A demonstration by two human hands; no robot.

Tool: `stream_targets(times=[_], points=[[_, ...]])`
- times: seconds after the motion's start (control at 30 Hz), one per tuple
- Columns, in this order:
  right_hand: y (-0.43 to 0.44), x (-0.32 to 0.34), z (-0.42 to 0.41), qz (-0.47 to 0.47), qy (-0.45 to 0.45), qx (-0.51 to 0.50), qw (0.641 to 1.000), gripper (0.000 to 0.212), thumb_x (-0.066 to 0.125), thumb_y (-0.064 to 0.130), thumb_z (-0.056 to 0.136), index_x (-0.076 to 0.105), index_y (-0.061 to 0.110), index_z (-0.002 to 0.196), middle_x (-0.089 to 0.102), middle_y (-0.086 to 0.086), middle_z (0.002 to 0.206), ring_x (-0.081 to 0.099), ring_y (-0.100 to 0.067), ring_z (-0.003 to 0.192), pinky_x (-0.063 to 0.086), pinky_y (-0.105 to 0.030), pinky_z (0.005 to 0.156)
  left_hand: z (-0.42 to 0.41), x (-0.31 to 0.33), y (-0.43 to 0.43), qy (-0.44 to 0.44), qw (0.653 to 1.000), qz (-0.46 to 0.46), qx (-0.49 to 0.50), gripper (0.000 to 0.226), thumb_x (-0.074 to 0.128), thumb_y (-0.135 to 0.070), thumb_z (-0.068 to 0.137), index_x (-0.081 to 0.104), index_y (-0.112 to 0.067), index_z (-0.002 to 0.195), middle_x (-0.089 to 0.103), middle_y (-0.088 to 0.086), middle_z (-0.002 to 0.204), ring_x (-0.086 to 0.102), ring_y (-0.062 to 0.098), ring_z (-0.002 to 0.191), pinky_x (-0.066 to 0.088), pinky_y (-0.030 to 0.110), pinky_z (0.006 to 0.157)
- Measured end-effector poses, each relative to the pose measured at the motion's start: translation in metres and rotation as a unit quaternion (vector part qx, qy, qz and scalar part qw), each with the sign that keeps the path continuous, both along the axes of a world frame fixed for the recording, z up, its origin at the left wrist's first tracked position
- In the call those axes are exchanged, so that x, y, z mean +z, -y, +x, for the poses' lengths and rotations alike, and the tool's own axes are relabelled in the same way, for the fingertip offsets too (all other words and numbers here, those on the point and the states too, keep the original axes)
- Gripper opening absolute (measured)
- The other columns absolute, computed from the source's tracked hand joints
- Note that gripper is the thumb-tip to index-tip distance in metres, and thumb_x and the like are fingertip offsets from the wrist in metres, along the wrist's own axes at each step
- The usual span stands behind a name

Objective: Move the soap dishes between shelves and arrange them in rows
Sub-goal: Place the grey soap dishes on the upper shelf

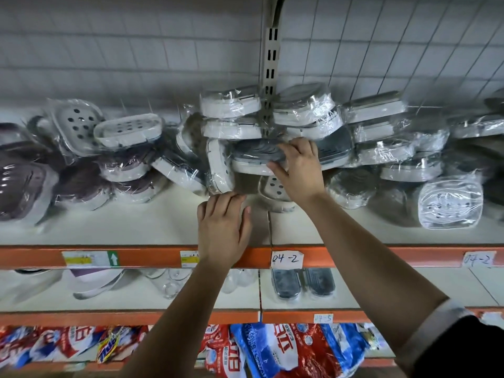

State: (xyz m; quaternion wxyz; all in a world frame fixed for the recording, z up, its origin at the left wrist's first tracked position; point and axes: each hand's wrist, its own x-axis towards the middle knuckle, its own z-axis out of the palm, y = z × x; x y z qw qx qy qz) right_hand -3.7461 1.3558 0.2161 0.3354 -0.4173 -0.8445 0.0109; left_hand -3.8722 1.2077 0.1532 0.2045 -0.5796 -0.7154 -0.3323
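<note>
Early stage judged: two dishes (302, 285) are rowed below the 04-2 label (286, 259); above it, a grey-lidded dish (256, 154) is gripped by the right hand (300, 170) in the unsorted pile (381, 137), left hand (222, 227) laid flat, empty.

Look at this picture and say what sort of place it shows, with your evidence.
Most likely a shop: plastic-wrapped soap dishes are piled on a shelf whose orange edge carries price tags and a handwritten label, and bagged detergent is stocked lower down.

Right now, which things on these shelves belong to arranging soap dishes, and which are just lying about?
Job: grey-lidded white wrapped soap dish in right hand; heaped wrapped soap dishes; two grey soap dishes below.
Lying about: red and blue detergent bags; handwritten paper label.
</note>
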Motion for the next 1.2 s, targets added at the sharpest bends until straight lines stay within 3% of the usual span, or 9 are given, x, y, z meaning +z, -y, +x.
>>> stream_targets(times=[0.17, 0.3, 0.47, 0.67, 0.77, 0.9, 1.07, 1.2], points=[[0.007, -0.005, 0.01, -0.049, 0.009, 0.063, 0.997, 0.04, 0.073, 0.033, 0.088, 0.061, 0.003, 0.112, 0.056, -0.018, 0.122, 0.047, -0.034, 0.12, 0.038, -0.041, 0.104, 0.001, 0.001, 0.0, 0.0, 1.0, 0.009, -0.007, 0.036, 0.042, -0.03, 0.096, 0.069, -0.011, 0.109, 0.068, 0.007, 0.108, 0.06, 0.027, 0.1, 0.039, 0.038, 0.087], [0.013, -0.004, 0.013, -0.058, 0.005, 0.082, 0.995, 0.03, 0.071, 0.025, 0.09, 0.059, 0.003, 0.106, 0.064, -0.013, 0.105, 0.055, -0.033, 0.107, 0.043, -0.04, 0.093, 0.001, 0.001, 0.001, 0.005, 1.0, 0.015, -0.006, 0.035, 0.042, -0.029, 0.095, 0.069, -0.011, 0.107, 0.068, 0.007, 0.107, 0.061, 0.027, 0.099, 0.04, 0.039, 0.087], [0.015, -0.002, 0.014, -0.06, 0.028, 0.075, 0.995, 0.052, 0.072, 0.036, 0.087, 0.061, 0.007, 0.129, 0.061, -0.013, 0.123, 0.048, -0.033, 0.119, 0.04, -0.041, 0.103, 0.002, 0.0, 0.001, 0.006, 0.999, 0.031, -0.009, 0.034, 0.042, -0.028, 0.095, 0.069, -0.011, 0.106, 0.068, 0.008, 0.106, 0.06, 0.026, 0.098, 0.039, 0.037, 0.085], [0.021, -0.007, 0.017, -0.054, 0.013, 0.07, 0.996, 0.048, 0.073, 0.045, 0.08, 0.066, 0.01, 0.112, 0.057, -0.012, 0.119, 0.046, -0.032, 0.115, 0.038, -0.042, 0.104, 0.001, -0.001, 0.0, 0.012, 0.999, 0.037, -0.006, 0.032, 0.044, -0.027, 0.095, 0.069, -0.011, 0.106, 0.067, 0.007, 0.106, 0.06, 0.026, 0.097, 0.039, 0.038, 0.084], [0.024, -0.009, 0.02, -0.077, 0.012, 0.083, 0.994, 0.047, 0.071, 0.045, 0.082, 0.061, 0.011, 0.113, 0.054, -0.012, 0.124, 0.045, -0.032, 0.119, 0.038, -0.044, 0.106, 0.0, -0.001, -0.001, 0.015, 0.999, 0.038, -0.007, 0.031, 0.045, -0.026, 0.094, 0.07, -0.011, 0.105, 0.067, 0.006, 0.105, 0.06, 0.026, 0.096, 0.038, 0.037, 0.083], [0.029, -0.006, 0.026, -0.108, 0.0, 0.088, 0.99, 0.049, 0.072, 0.045, 0.083, 0.06, 0.013, 0.117, 0.056, -0.009, 0.123, 0.05, -0.032, 0.115, 0.044, -0.04, 0.096, 0.0, -0.002, 0.0, 0.014, 0.999, 0.033, -0.005, 0.031, 0.045, -0.026, 0.094, 0.07, -0.011, 0.105, 0.067, 0.006, 0.105, 0.059, 0.026, 0.096, 0.037, 0.036, 0.083], [0.035, -0.008, 0.036, -0.086, -0.027, 0.081, 0.993, 0.061, 0.059, 0.059, 0.075, 0.064, 0.014, 0.116, 0.058, -0.007, 0.121, 0.05, -0.032, 0.114, 0.045, -0.04, 0.096, 0.0, -0.002, 0.0, 0.013, 0.999, 0.032, -0.003, 0.033, 0.043, -0.027, 0.095, 0.07, -0.011, 0.105, 0.067, 0.006, 0.105, 0.06, 0.026, 0.095, 0.038, 0.036, 0.083], [0.04, -0.013, 0.043, -0.055, -0.063, 0.084, 0.993, 0.056, 0.055, 0.052, 0.075, 0.067, 0.015, 0.115, 0.059, -0.007, 0.116, 0.054, -0.033, 0.108, 0.039, -0.035, 0.096, 0.001, -0.002, 0.0, 0.014, 0.999, 0.039, 0.003, 0.034, 0.043, -0.027, 0.095, 0.07, -0.009, 0.103, 0.068, 0.007, 0.104, 0.06, 0.027, 0.094, 0.038, 0.037, 0.083]])
